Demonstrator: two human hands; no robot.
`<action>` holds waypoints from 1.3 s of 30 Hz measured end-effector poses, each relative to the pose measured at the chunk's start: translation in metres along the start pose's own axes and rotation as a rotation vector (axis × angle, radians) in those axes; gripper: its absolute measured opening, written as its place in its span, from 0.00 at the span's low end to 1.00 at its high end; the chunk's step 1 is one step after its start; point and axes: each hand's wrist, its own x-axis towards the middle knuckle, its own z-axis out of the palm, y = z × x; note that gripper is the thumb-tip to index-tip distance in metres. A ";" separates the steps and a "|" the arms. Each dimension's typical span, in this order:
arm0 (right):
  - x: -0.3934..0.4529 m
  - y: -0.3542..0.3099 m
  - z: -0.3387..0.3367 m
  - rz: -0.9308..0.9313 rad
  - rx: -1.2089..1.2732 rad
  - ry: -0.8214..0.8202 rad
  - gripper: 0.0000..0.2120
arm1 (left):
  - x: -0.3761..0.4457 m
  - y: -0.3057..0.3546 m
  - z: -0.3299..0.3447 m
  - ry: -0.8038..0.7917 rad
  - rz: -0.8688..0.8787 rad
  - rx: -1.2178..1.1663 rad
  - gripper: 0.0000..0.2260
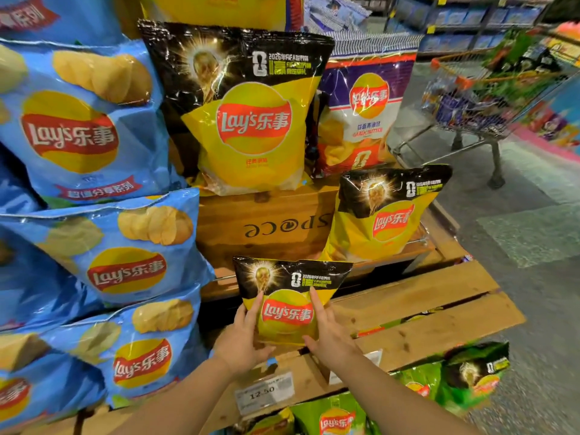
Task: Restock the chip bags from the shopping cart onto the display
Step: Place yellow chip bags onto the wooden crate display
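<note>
A small yellow-and-black chip bag stands upright on the wooden slat shelf of the display. My left hand grips its left edge and my right hand grips its right edge and bottom. Behind it, a matching bag leans on a higher slat, and a large one stands on a wooden crate. The shopping cart with more bags waits in the aisle at the upper right.
Blue chip bags are stacked in a tall pile to my left. A white-and-purple bag stands behind the crate. Green bags fill the lowest tier below a price tag. Grey aisle floor lies on the right.
</note>
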 end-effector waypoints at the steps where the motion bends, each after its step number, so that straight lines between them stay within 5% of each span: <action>1: -0.002 -0.003 -0.001 -0.010 0.016 0.008 0.46 | -0.003 0.002 -0.002 0.003 0.005 -0.015 0.54; 10: -0.032 -0.022 -0.032 -0.136 0.056 0.085 0.42 | -0.042 0.046 -0.032 0.166 0.070 0.012 0.46; 22: -0.030 -0.069 -0.115 -0.351 0.058 0.337 0.45 | -0.035 0.099 -0.131 0.460 0.279 0.129 0.49; 32: 0.007 -0.075 -0.115 -0.233 -0.063 0.193 0.46 | -0.006 0.082 -0.129 0.337 0.091 0.320 0.45; 36: 0.001 -0.078 -0.106 -0.196 -0.068 0.237 0.45 | -0.014 0.084 -0.120 0.421 -0.017 0.225 0.46; 39: -0.008 -0.076 -0.095 -0.173 -0.171 0.347 0.45 | -0.024 0.087 -0.106 0.630 -0.015 0.166 0.50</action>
